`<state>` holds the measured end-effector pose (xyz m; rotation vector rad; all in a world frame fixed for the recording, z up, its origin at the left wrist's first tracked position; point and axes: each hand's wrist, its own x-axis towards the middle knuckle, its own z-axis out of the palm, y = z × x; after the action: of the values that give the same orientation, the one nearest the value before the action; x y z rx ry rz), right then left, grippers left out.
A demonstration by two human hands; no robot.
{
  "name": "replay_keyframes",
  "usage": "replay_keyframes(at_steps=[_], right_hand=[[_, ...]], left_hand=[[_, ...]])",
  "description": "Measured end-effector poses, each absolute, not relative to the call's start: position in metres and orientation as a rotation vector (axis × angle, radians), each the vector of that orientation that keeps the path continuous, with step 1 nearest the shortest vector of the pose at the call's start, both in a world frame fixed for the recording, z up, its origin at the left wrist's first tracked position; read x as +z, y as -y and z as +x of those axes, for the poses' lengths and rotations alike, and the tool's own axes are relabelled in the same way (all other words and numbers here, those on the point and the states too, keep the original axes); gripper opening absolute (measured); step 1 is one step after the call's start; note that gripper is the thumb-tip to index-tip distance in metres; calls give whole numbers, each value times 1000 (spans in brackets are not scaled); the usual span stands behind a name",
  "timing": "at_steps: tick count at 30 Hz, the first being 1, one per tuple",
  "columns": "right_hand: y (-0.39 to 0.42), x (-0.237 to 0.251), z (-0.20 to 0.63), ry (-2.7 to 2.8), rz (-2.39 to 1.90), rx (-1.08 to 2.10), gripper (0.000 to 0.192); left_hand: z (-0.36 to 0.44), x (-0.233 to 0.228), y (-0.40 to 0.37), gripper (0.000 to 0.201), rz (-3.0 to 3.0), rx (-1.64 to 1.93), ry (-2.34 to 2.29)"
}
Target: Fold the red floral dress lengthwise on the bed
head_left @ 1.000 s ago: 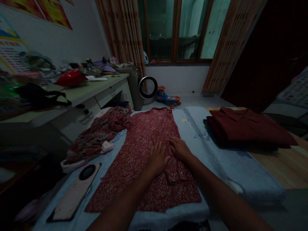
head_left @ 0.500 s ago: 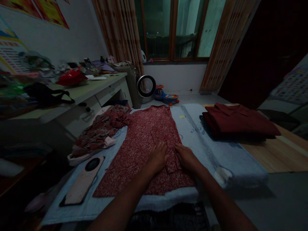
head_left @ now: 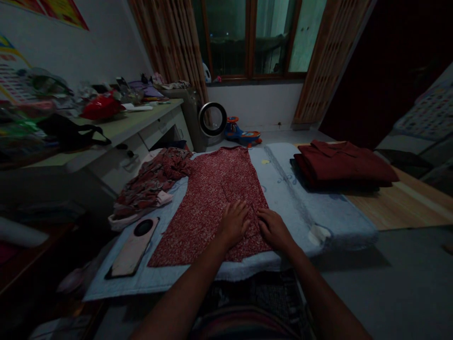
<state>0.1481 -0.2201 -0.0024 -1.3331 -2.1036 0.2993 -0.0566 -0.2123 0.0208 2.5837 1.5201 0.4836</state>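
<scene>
A dark red garment with a fine pale pattern (head_left: 201, 208) is spread flat on a light blue padded cover (head_left: 279, 189). My left hand (head_left: 234, 222) lies palm down on its lower right part, fingers outstretched. Beside it, my right hand (head_left: 274, 229) rests on the garment's right edge with its fingers extended and slightly bent. A folded-over strip of the same cloth lies between and partly under my hands. Neither hand grips anything that I can see.
A crumpled patterned cloth (head_left: 152, 182) and a pale pink phone (head_left: 132, 252) lie left of the garment. Folded dark red clothes (head_left: 343, 163) are stacked at right. A cluttered desk (head_left: 155, 113) stands left; a ride-on toy (head_left: 242, 134) is on the floor beyond.
My left hand has flattened, its fingers spreading on the cloth. My right fingers have eased from the garment's edge and lie straighter. The view has tilted slightly.
</scene>
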Motion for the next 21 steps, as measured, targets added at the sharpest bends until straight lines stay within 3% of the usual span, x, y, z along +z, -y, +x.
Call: replay_keyframes(at_steps=[6, 10, 18, 21], right_hand=[[219, -5, 151, 2067, -1284, 307, 31], [219, -5, 152, 2098, -1252, 287, 40], [218, -5, 154, 2068, -1237, 314, 52], [216, -8, 154, 2024, -1255, 282, 49]], left_hand=[[-57, 16, 211, 20, 2648, 672, -1219], [-57, 12, 210, 17, 2634, 756, -1190], [-56, 16, 214, 20, 2642, 775, -1174], [-57, 17, 214, 34, 2657, 744, -1174]])
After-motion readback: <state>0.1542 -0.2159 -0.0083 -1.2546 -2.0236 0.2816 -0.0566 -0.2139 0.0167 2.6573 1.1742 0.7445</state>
